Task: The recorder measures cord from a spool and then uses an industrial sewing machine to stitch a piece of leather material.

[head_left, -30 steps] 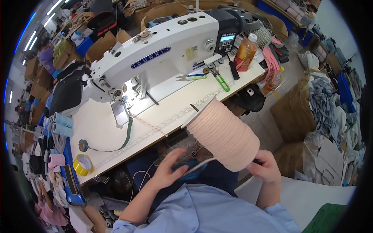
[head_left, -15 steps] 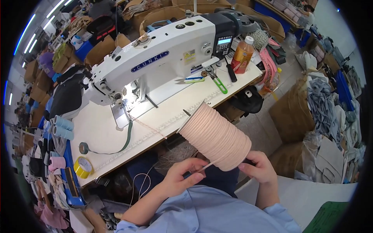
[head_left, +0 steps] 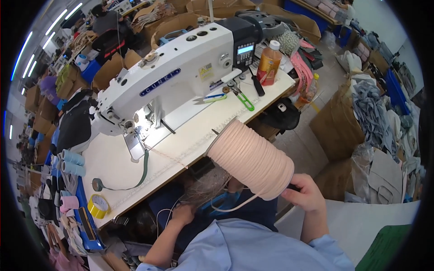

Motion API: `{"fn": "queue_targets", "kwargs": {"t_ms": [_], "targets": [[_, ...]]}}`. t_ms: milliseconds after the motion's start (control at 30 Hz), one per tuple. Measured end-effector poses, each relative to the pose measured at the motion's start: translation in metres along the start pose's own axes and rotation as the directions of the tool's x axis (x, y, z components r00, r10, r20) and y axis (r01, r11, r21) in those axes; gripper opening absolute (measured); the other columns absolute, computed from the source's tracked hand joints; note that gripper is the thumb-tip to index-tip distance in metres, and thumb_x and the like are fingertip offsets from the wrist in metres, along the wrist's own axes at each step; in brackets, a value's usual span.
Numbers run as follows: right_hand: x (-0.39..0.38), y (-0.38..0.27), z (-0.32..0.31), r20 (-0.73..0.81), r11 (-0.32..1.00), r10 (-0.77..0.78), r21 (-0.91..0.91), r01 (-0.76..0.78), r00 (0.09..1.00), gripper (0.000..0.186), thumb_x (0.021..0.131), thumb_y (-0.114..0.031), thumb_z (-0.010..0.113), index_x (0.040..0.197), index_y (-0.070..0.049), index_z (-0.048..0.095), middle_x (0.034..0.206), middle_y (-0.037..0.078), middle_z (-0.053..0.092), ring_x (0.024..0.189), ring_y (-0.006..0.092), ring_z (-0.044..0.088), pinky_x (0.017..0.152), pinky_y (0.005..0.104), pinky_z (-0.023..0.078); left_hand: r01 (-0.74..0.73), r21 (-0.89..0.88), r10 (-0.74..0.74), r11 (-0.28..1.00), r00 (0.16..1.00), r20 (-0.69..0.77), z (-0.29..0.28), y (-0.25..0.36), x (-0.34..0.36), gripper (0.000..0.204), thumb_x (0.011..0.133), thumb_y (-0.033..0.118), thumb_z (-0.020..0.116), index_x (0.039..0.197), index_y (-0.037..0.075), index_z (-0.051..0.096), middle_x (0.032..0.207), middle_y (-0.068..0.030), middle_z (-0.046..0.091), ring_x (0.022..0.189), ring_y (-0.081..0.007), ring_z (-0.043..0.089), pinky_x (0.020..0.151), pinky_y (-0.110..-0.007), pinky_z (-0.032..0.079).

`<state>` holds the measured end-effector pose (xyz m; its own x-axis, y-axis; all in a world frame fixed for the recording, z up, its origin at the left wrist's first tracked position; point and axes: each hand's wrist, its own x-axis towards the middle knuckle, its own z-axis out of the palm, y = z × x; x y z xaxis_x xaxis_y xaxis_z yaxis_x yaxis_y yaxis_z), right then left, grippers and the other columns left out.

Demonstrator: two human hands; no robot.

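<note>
My right hand (head_left: 304, 193) grips the right end of a large pale pink cord spool (head_left: 248, 160), held tilted in front of the table's edge. A loose cord loops down from the spool's lower side. My left hand (head_left: 185, 212) is low over my lap, beside a pale tangle of loose threads (head_left: 201, 189), and its fingers are too obscured to read. Behind the spool stands a white sewing machine (head_left: 176, 70) on the white table (head_left: 113, 158), with a braided cord and a dark green strip lying near its needle plate.
Along the table lie scissors (head_left: 244, 100), a screwdriver (head_left: 257, 86), a drink bottle (head_left: 269, 65) and yellow tape (head_left: 98, 207). Blue thread cones (head_left: 72, 162) sit at left. Cardboard boxes and fabric piles (head_left: 368, 108) crowd the right. A co-worker (head_left: 108, 18) is at the back left.
My left hand has moved from the cord at the spool down and leftward into my lap; the cord now hangs looped. The spool is slightly lower than a second ago, still in my right hand.
</note>
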<state>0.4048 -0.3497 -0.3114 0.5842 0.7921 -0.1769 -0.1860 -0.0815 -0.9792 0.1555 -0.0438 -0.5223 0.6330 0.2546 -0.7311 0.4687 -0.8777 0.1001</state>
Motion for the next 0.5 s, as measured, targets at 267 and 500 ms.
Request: {"fn": "queue_targets", "kwargs": {"t_ms": [267, 500], "targets": [[0.011, 0.010, 0.009, 0.028, 1.000, 0.017, -0.012, -0.017, 0.999, 0.027, 0.087, -0.007, 0.063, 0.111, 0.004, 0.063, 0.080, 0.000, 0.062, 0.070, 0.0046, 0.049, 0.061, 0.0227, 0.040, -0.738, -0.622, 0.394, 0.264, 0.671, -0.628, -0.111, 0.094, -0.040, 0.046, 0.096, 0.026, 0.056, 0.132, 0.000, 0.048, 0.125, -0.0171, 0.056, 0.117, -0.0277, 0.053, 0.100, -0.034, 0.040], [0.010, 0.013, 0.013, 0.047, 0.998, 0.057, -0.044, -0.055, 0.997, 0.028, 0.087, -0.008, 0.063, 0.113, 0.004, 0.062, 0.088, 0.002, 0.066, 0.076, 0.0046, 0.052, 0.065, 0.0221, 0.042, -0.562, -0.824, 0.624, -0.069, 0.620, -0.475, -0.143, 0.128, -0.076, 0.040, 0.097, 0.024, 0.055, 0.128, -0.001, 0.050, 0.105, -0.0108, 0.063, 0.099, -0.0174, 0.061, 0.089, -0.030, 0.047]]}}
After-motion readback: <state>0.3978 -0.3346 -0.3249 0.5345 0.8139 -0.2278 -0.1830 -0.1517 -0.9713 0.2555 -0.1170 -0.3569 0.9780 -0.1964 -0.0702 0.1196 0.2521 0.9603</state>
